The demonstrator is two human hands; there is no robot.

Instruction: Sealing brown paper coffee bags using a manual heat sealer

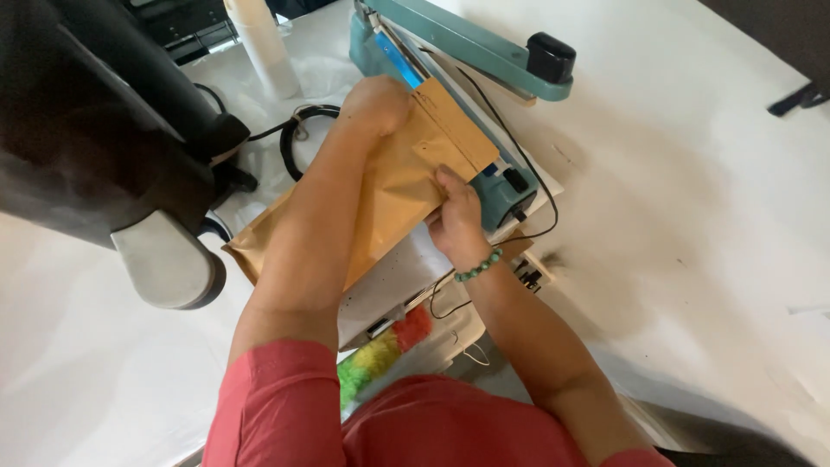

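White paper is covering the worktop (692, 173), where a dark machine (95, 130) is standing at far left. Next to it, the left hand (376, 104) is lying across a brown paper bag (389, 195); its grip is hidden, so I cannot tell its state. The bag's long axis is running from lower left up to the teal heat sealer (467, 43), mouth end at the bar. Nearer that end, the right hand (456, 220) is pinching the bag's edge.
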